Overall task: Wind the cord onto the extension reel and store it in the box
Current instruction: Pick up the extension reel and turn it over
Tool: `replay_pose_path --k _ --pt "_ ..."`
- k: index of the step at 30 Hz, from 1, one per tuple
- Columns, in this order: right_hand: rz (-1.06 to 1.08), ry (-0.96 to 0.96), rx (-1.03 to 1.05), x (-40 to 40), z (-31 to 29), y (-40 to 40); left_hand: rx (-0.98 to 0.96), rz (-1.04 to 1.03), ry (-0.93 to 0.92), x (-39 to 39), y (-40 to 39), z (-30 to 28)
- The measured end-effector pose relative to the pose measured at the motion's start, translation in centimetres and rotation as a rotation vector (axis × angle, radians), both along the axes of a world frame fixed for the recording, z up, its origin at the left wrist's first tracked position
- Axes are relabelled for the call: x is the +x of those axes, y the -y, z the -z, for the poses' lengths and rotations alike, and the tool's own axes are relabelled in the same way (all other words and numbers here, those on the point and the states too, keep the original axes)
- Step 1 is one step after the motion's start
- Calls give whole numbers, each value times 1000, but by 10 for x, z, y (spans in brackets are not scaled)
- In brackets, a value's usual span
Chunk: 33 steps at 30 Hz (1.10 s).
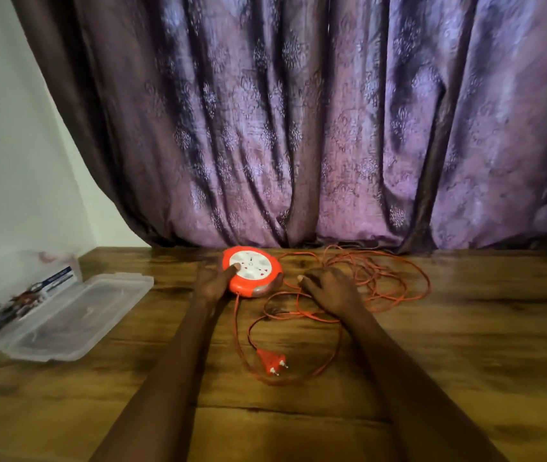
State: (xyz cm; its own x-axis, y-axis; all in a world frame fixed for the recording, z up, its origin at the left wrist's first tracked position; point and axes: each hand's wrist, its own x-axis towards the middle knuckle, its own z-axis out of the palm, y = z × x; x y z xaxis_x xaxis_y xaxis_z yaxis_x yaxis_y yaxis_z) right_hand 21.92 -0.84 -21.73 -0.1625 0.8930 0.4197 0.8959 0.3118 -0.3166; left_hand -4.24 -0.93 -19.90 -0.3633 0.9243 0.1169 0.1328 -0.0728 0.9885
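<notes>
Head: reel [251, 272] under left grip [213, 280]

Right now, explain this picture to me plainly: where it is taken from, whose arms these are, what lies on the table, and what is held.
There is no machine: a person wears a camera on the head, so the view looks down along their own two bare arms. The left hand holds the round orange extension reel, thumb on its white socket face. The right hand rests on the loose orange cord; whether it grips it is unclear. The cord sprawls unwound over the wooden table, ending in the plug near the person. A clear plastic box lies open at left. A purple curtain hangs behind.
</notes>
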Motion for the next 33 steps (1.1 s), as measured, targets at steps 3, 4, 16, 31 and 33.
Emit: replay_pose_path --k 3,4,16,31,33 --pt "-24 -111 17 3 0 -6 123 100 221 14 -4 -7" --pt "-26 -143 32 3 -1 -8 152 111 305 19 -6 -9" --pt "-345 -1136 -166 4 -28 -18 214 367 481 57 -24 -19" --pt "-208 -1025 100 4 -51 -3 56 551 173 55 -2 -12" --pt "-137 -654 277 8 -46 -1 60 504 211 54 -1 -13"
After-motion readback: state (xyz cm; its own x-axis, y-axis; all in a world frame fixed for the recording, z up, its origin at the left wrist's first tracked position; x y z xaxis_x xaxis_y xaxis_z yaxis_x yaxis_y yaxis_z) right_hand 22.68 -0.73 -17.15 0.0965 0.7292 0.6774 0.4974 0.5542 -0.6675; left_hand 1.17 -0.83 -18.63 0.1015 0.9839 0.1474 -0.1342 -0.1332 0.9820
